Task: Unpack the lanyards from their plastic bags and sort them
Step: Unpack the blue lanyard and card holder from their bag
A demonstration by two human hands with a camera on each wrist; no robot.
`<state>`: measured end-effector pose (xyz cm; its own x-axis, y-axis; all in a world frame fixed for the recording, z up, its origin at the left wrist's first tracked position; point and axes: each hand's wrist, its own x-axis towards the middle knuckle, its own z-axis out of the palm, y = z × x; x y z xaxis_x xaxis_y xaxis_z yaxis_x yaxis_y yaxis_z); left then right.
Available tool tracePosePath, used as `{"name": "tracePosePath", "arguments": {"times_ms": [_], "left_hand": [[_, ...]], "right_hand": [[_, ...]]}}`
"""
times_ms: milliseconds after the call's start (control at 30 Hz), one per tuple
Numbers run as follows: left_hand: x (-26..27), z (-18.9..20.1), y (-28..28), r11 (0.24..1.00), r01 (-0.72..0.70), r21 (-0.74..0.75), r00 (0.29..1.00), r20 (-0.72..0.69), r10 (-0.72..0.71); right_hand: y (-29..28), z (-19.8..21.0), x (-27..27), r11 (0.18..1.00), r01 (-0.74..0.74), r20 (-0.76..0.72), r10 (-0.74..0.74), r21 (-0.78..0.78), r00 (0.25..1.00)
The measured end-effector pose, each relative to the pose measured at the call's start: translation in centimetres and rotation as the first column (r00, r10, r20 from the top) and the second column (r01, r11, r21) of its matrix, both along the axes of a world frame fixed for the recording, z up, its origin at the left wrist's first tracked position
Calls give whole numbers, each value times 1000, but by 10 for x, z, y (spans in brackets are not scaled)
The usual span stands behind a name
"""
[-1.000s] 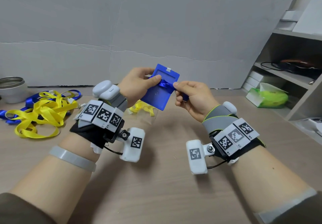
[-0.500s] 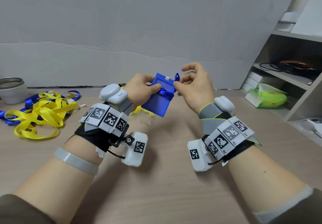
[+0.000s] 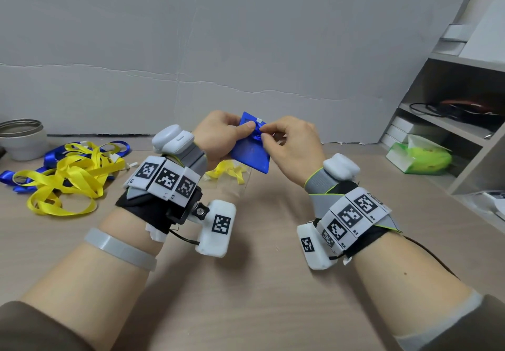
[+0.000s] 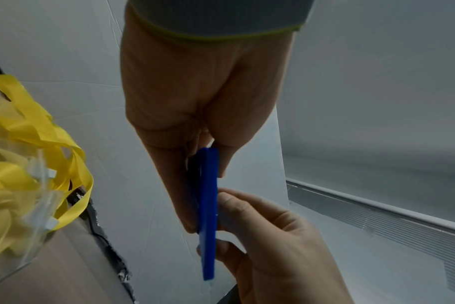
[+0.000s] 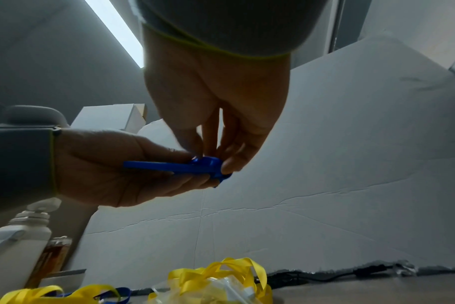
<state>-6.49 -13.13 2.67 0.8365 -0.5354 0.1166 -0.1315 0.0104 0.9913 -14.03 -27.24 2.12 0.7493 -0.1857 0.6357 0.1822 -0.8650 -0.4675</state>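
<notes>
A blue badge holder (image 3: 250,151) with blue ribbon (image 3: 257,133) wound round its top is held above the table. My left hand (image 3: 236,129) grips its left edge, thumb on the front. My right hand (image 3: 266,135) pinches the ribbon at the holder's upper part. The left wrist view shows the holder (image 4: 208,205) edge-on between both hands. The right wrist view shows my right fingertips (image 5: 227,166) on the ribbon knot (image 5: 208,163). A yellow lanyard in a clear bag (image 3: 229,171) lies on the table behind my hands.
A loose pile of yellow and blue lanyards (image 3: 68,175) lies at the left, beside a metal-rimmed cup (image 3: 19,143). A cardboard wall (image 3: 246,50) closes the back. Shelves (image 3: 451,132) and a green tissue pack (image 3: 420,159) stand at the right.
My right hand, lifted with a loop of ribbon half a second ago, has come back down and pinches the ribbon at the holder. The left hand keeps its hold.
</notes>
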Motion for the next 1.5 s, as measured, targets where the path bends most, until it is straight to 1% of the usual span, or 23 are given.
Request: {"name": "tracePosePath", "arguments": {"times_ms": [100,167,300,400,500,633,767,833,900,1000,1067,1167,1233,1300,1367,1400,1500], "left_hand": [[0,0,1,1000,15,5,1000,-7,-15],[-3,1,2,999,38,12,999,-3,-38],[-8,5,2,996,88,20,996,31,-89],[-10,7,2,996,86,16,996,39,-86],[-10,7,1,997,76,25,996,49,-77],[-10,3,-1,997,61,49,997,47,-63],[-10,0,-5,994,58,88,998,35,-61],[-9,-1,-5,993,57,103,998,27,-60],[-7,-3,-5,992,56,113,998,20,-58],[-6,-5,-6,992,49,119,999,18,-51],[-5,-6,-7,993,49,108,998,20,-51],[-5,-6,-8,997,28,70,999,21,-29],[-2,-6,-9,999,-24,35,1000,21,23],[-1,-7,-10,997,-79,-7,997,4,79],[0,-8,-10,992,-113,-54,993,-51,110],[1,-9,-11,989,-128,-76,989,-88,121],[3,-13,-12,975,-177,-134,970,-191,149]], "right_hand": [[1,0,-2,990,-30,-108,15,-139,994],[1,0,-1,988,-12,-129,-9,-156,992],[1,-3,2,998,44,-58,-47,-53,997],[0,-7,5,998,54,-33,-56,-33,998],[3,-7,5,996,53,-25,-51,71,998],[6,-5,5,977,32,-142,-2,212,990],[6,-1,3,959,41,-276,40,280,960],[7,0,1,964,29,-344,66,265,937],[8,-1,0,981,30,-397,49,190,917],[7,-3,1,987,36,-425,34,155,905],[5,-3,3,987,41,-402,25,156,915],[4,-5,6,989,60,-327,-11,138,945],[4,-8,7,984,62,-235,-21,169,972],[3,-11,7,976,50,-105,-28,213,994],[1,-12,8,974,59,-4,-60,219,998],[1,-11,9,975,68,23,-75,213,997],[-1,-9,12,983,88,45,-97,159,994]]}}
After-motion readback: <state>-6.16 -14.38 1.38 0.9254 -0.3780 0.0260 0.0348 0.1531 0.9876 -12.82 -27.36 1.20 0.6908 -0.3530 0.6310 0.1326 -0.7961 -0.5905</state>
